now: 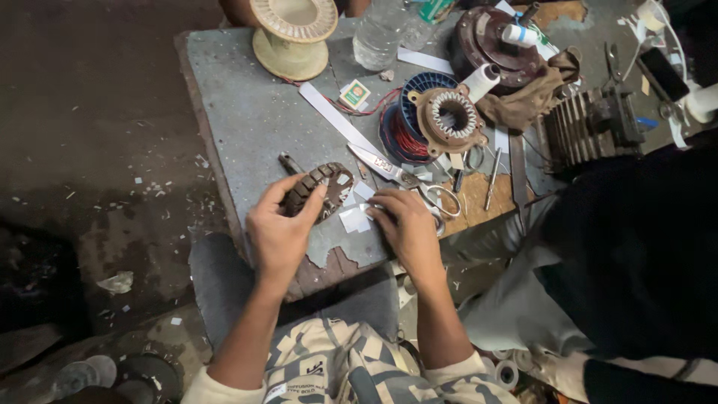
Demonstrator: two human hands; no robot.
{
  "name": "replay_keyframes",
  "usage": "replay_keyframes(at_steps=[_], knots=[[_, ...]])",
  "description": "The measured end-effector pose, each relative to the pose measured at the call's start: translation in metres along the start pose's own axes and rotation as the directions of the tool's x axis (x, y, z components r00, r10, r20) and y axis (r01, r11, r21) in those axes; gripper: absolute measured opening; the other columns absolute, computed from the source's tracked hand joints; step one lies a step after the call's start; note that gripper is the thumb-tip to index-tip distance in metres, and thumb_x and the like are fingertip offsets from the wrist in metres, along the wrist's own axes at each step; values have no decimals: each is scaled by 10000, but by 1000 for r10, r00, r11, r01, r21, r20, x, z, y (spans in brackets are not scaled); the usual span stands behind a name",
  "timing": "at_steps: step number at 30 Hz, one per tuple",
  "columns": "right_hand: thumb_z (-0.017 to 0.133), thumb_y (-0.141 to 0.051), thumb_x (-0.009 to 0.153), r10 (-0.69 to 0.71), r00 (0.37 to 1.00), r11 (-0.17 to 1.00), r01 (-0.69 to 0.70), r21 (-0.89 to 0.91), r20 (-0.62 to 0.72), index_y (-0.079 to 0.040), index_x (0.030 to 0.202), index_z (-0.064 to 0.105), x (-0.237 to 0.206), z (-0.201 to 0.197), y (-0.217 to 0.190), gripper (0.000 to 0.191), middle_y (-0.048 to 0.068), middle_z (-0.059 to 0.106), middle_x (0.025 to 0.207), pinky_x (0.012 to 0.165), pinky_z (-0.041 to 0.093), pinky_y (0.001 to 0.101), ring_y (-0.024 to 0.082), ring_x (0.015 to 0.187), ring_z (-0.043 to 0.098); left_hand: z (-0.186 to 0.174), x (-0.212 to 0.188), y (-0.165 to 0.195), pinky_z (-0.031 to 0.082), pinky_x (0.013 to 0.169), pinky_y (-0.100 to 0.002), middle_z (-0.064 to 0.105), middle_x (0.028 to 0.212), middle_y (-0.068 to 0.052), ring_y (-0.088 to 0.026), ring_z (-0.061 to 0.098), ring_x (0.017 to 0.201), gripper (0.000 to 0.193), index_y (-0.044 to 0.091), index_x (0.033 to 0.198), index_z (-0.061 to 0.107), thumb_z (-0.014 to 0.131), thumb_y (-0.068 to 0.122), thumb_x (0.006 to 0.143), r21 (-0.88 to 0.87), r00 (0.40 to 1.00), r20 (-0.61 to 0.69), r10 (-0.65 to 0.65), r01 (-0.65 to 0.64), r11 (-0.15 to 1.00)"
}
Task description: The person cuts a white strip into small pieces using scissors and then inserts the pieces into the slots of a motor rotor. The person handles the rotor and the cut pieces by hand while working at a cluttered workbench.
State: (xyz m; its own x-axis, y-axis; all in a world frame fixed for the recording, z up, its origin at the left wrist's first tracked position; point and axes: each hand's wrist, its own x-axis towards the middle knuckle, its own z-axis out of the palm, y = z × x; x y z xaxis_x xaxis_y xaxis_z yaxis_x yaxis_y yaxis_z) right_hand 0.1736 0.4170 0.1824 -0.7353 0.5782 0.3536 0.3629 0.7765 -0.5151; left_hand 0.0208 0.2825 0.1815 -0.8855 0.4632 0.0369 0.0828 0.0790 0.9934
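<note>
Both hands busy: left grip (283, 228) clasps stator core (320, 191); right (407, 224) seemingly pinches paper slips (353, 218).

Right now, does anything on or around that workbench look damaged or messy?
Yes. The grey table top is chipped at its near edge, exposing brown underneath, just below the left hand holding the stator core. White paper scraps litter the floor to the left. The right hand touches white paper pieces.

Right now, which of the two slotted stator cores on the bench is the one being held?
The dark stator core at the near bench edge, gripped by the left hand. The other core, copper-coloured, rests untouched on a blue wire spool farther back.
</note>
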Motion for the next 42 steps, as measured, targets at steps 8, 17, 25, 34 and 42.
replay_keyframes(at_steps=[8, 17, 25, 34, 42], knots=[[773, -117, 853, -2, 999, 1000, 1, 28, 46, -40, 1040, 744, 2, -2, 2, 204, 121, 715, 1115, 913, 514, 412, 337, 1056, 669, 3, -2, -4, 565, 720, -269, 789, 907, -83, -100, 714, 799, 319, 16, 1103, 758, 847, 184, 848, 17, 993, -27, 116, -116, 993], [801, -162, 801, 100, 984, 993, -108, 48, 147, -78, 1093, 754, 7, -10, 1, 308, 120, 706, 1034, 851, 520, 388, 325, 974, 680, -4, -1, -4, 558, 815, -302, 767, 1037, -104, -181, 739, 912, 326, 30, 1113, 750, 846, 175, 838, 41, 990, 43, 133, -135, 990], [779, -144, 837, 189, 950, 949, -242, 201, 247, -45, 1027, 786, 9, -25, 22, 214, 94, 783, 980, 840, 543, 313, 196, 915, 745, -16, -23, -3, 533, 984, -374, 687, 1187, -121, -278, 677, 1125, 321, 37, 1162, 723, 830, 54, 860, 130, 927, -71, 368, -358, 925], [779, 11, 831, 113, 985, 636, -172, 753, 130, 8, 961, 787, -16, -1, 8, 131, 98, 741, 1036, 899, 536, 305, 180, 1002, 688, -16, -52, -7, 567, 850, -275, 724, 1097, -92, -159, 686, 988, 207, 12, 1083, 744, 807, 27, 886, -92, 954, 22, 298, -295, 951], [791, 53, 816, 90, 977, 661, -204, 722, 193, 7, 1000, 804, -24, 27, -15, 190, 123, 767, 977, 798, 570, 284, 184, 898, 726, -7, -60, -42, 599, 690, -226, 764, 935, -77, -92, 723, 784, 152, -16, 1047, 722, 736, -15, 896, -381, 975, 223, -25, 110, 918]])
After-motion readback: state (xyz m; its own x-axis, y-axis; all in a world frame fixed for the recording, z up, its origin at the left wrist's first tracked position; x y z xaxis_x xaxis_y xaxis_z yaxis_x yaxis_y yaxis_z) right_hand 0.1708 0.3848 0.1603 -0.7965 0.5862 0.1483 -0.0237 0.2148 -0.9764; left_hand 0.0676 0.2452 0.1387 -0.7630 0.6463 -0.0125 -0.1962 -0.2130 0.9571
